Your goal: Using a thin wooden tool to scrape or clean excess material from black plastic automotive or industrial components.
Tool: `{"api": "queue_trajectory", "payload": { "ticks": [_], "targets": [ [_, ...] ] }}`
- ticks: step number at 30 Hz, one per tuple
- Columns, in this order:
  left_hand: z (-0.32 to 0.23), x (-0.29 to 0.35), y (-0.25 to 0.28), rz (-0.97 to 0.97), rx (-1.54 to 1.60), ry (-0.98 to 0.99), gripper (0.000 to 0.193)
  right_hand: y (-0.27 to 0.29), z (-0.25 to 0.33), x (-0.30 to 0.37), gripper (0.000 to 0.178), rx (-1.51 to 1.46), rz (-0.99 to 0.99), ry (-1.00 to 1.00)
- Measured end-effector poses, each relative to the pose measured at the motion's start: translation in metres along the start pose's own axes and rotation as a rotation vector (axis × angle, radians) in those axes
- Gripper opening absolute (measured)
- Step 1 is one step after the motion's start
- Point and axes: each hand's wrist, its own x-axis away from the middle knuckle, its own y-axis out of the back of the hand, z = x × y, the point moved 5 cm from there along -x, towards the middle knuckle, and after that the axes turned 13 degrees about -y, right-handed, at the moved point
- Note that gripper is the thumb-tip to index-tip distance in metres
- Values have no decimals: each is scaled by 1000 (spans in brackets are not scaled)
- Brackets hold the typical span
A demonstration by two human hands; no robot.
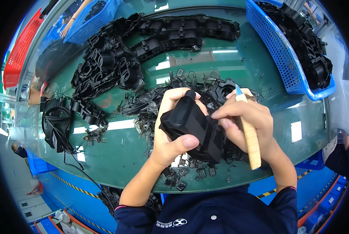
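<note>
My left hand (pixel 167 142) is wrapped around a black moulded plastic part (pixel 194 126), with the thumb across its near side. A short round tube sticks up from the part's far end. In my right hand (pixel 260 117) is a trimming knife (pixel 250 142) with a tan wrapped handle, its pointed blade facing away from me. The right thumb and index finger reach to the part's right edge; whether they pinch something small there I cannot tell. Below and beyond both hands lies a heap of black plastic scraps (pixel 143 103) on the green table (pixel 116 156).
Black moulded parts are piled at the back left (pixel 100 64) and lined up along the back (pixel 182 31). Blue baskets of parts stand at the right (pixel 279 50) and far left (pixel 90 23). A coiled black cable (pixel 56 119) lies left. Another person's arm (pixel 71 23) shows at far left.
</note>
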Motion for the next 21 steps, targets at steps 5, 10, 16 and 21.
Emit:
{"api": "queue_trajectory", "payload": {
  "ticks": [5, 10, 16, 21],
  "targets": [
    [-1, 0, 1, 2, -7, -8, 89, 1, 8, 2, 24, 130, 18, 114],
    [0, -1, 1, 9, -20, 2, 89, 0, 7, 7, 26, 191, 11, 176],
    [2, 0, -1, -15, 13, 7, 87, -1, 10, 10, 22, 300, -3, 282],
    [0, 1, -1, 70, -13, -55, 80, 16, -14, 1, 35, -310, 16, -134]
  ]
}}
